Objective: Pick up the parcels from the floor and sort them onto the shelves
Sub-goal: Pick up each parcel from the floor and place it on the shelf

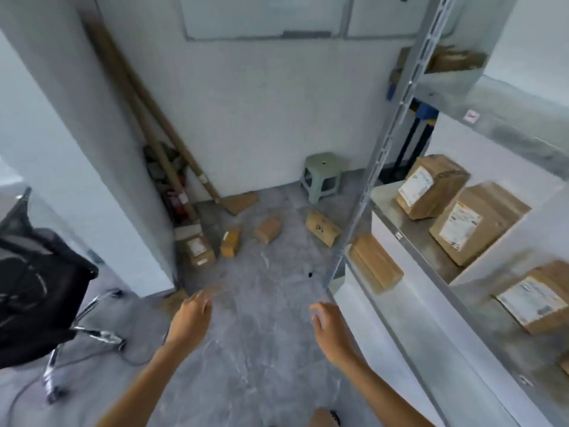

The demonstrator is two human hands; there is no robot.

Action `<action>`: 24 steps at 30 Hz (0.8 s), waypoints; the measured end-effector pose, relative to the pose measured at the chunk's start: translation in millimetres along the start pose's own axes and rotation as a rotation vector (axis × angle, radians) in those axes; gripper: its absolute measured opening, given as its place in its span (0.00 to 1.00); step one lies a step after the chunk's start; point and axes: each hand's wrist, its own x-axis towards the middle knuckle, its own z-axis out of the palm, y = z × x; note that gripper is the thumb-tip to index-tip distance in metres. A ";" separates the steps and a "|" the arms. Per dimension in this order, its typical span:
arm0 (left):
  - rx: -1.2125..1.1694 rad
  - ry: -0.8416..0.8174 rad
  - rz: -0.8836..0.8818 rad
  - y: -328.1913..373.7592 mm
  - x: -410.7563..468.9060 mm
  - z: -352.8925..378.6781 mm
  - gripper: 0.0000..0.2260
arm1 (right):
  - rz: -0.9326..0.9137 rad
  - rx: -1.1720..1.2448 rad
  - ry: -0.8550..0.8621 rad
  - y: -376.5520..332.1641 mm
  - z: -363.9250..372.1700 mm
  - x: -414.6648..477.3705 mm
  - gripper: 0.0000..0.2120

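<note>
Floor parcels (267, 230) beyond empty hands (261, 318)

Left hand (191, 315): fingers motion-blurred; open or closed not readable. Right hand (328, 326): fingertips smeared, grip unclear.

Parcel under the left hand (175, 298): mostly covered by the hand and the wall corner, only a brown edge showing.

Parcel behind the shelf upright (374, 261): near end hidden by the metal post (363, 192).

Lowest shelf parcel (565, 363): cut by the right edge, only a corner visible.

Labelled parcel on the lower shelf (535, 298): cut at the right edge; label print too small to read.

Top-shelf parcel (452, 58): blurred, outline uncertain.

Office chair (34, 272): cut by the left edge.

Clutter in the wall corner (166, 167): blurred, items not identifiable.
</note>
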 end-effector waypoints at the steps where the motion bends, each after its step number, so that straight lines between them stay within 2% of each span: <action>1: -0.003 0.001 -0.018 -14.1 -2.3 -6.0 0.06 | 0.006 0.003 -0.037 -7.3 9.2 2.7 0.10; 4: -0.027 0.023 -0.092 -45.6 -3.2 -15.5 0.07 | 0.017 0.021 -0.146 -19.0 30.1 17.2 0.09; 7: -0.037 0.057 -0.185 -61.9 5.7 -17.4 0.03 | 0.046 0.023 -0.218 -21.8 42.8 43.3 0.08; 10: -0.063 0.068 -0.228 -67.7 31.0 -14.2 0.08 | 0.094 0.039 -0.236 -24.5 53.2 81.2 0.08; 15: -0.107 -0.003 -0.272 -65.9 117.4 -8.2 0.08 | 0.162 0.126 -0.236 -46.0 81.1 172.0 0.09; 18: -0.179 0.004 -0.342 -57.9 179.8 -9.3 0.08 | 0.176 0.167 -0.279 -65.4 90.4 234.9 0.10; 24: -0.170 0.023 -0.355 -54.8 286.6 -10.1 0.11 | 0.189 0.187 -0.328 -89.2 93.0 351.5 0.11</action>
